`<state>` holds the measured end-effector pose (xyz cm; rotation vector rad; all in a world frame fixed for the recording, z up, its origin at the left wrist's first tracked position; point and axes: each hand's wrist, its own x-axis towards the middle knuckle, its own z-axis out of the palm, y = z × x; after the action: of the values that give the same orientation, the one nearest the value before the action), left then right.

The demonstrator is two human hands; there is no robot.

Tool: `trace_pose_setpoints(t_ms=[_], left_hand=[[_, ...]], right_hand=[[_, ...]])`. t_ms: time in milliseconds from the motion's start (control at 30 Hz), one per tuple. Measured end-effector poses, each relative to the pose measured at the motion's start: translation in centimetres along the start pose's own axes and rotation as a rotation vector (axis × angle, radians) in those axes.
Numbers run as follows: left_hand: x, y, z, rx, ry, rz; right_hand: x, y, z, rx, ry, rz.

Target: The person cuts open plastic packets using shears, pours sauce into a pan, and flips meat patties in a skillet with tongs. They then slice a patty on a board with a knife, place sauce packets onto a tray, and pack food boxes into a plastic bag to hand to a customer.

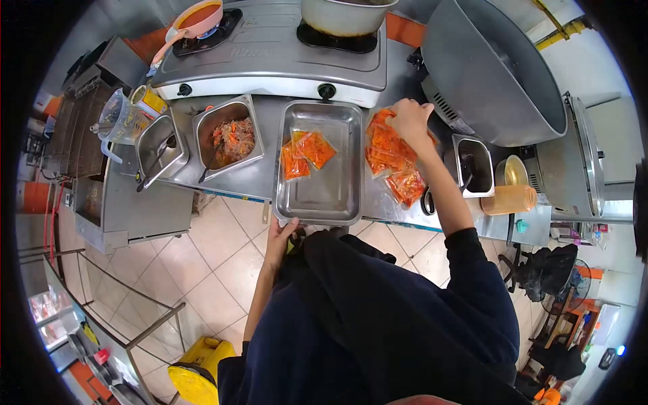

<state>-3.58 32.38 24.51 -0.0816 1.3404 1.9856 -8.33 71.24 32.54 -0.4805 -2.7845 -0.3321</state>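
A shallow steel tray [320,196] lies on the counter in front of me, with a few clear packets of orange-red food [314,150] near its upper left. My left hand [283,231] grips the tray's front rim at the left corner, thumb on the edge. To the right of the tray is a pile of similar orange packets [390,158], overlapping one another. My right hand [410,121] is at the pile's far end, its fingers bent down and closed on a packet [382,117]. The fingertips are partly hidden.
A gas stove [270,64] at the back carries a pink pan [202,15] and a large pot [347,17]. Left stand a steel container of chopped food [233,138], another steel container [162,145] and a clear jug [121,118]. Right are a big grey drum-shaped appliance [486,74] and an orange bottle [509,200].
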Motion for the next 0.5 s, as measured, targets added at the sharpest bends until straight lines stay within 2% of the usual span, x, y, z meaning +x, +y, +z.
trace_pose_setpoints(t_ms=[67,100,200,233,300,367,433,467,500], left_hand=[[0.5,0.0,-0.6,0.1,-0.054,0.012],[0.5,0.3,-0.2,0.092,-0.067,0.047],[0.0,1.1,-1.1,0.043,-0.062,-0.026],[-1.4,3.1,-0.3,0.152,0.008,0.0],[-2.6,3.6,-0.7,0.166,0.041,0.036],[-3.9,3.9,-1.7,0.218,0.115,0.046],[-4.7,3.6,-2.5,0.218,0.166,0.055],[-5.1,3.6,-2.8,0.223,0.171,0.041],[-5.5,3.8,-2.9,0.202,0.233,0.044]], right_hand=[[0.6,-1.0,-4.9,0.567,-0.437,0.143],[0.7,-1.2,-4.0,0.761,-0.455,0.186],[0.1,-1.5,-2.4,0.829,-0.523,0.266],[-1.0,-1.8,-2.9,0.625,-0.544,0.195],[-5.6,-2.3,1.2,0.032,-0.203,-0.1],[-7.3,-2.9,2.5,-0.024,-0.25,-0.139],[-7.4,-1.9,5.7,-0.161,-0.037,-0.284],[-6.9,-1.6,5.8,-0.144,-0.03,-0.3],[-6.0,-1.1,5.1,-0.067,-0.018,-0.22]])
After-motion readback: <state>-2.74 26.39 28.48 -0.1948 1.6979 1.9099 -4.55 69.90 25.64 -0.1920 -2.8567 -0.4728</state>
